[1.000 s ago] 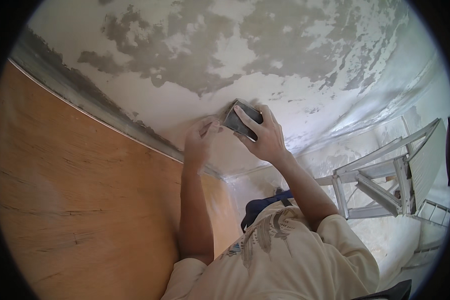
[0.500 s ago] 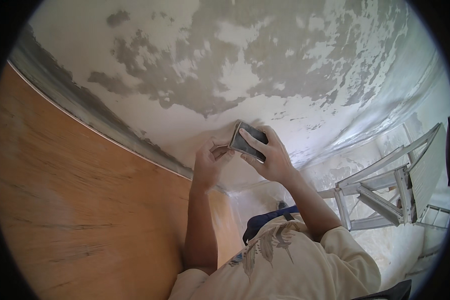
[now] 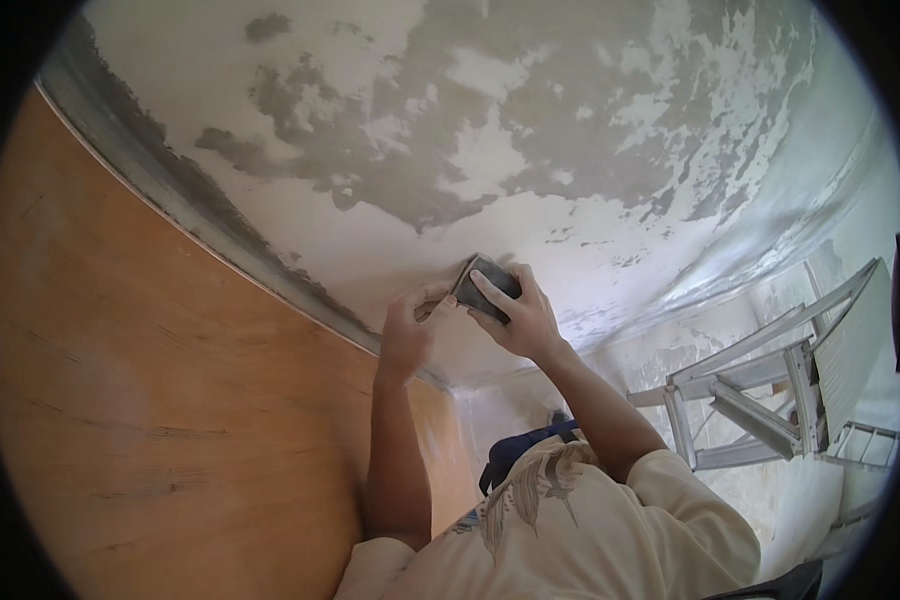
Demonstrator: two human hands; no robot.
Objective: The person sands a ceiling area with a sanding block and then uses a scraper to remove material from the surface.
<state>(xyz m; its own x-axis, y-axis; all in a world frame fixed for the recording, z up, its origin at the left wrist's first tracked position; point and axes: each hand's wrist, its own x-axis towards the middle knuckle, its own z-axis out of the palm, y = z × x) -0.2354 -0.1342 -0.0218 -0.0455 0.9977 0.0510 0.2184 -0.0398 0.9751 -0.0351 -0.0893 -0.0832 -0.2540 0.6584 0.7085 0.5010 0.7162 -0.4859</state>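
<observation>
Against the patchy grey-and-white plaster wall, the right hand has its fingers clamped on a dark rectangular sanding block; left hand fingers pinch its edge. It looks light, stiff, best gripped across its sides.

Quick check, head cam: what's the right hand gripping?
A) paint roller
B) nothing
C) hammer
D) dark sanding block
D: the right hand is wrapped around a dark sanding block pressed against the patchy white wall, with the left hand beside it.
</observation>
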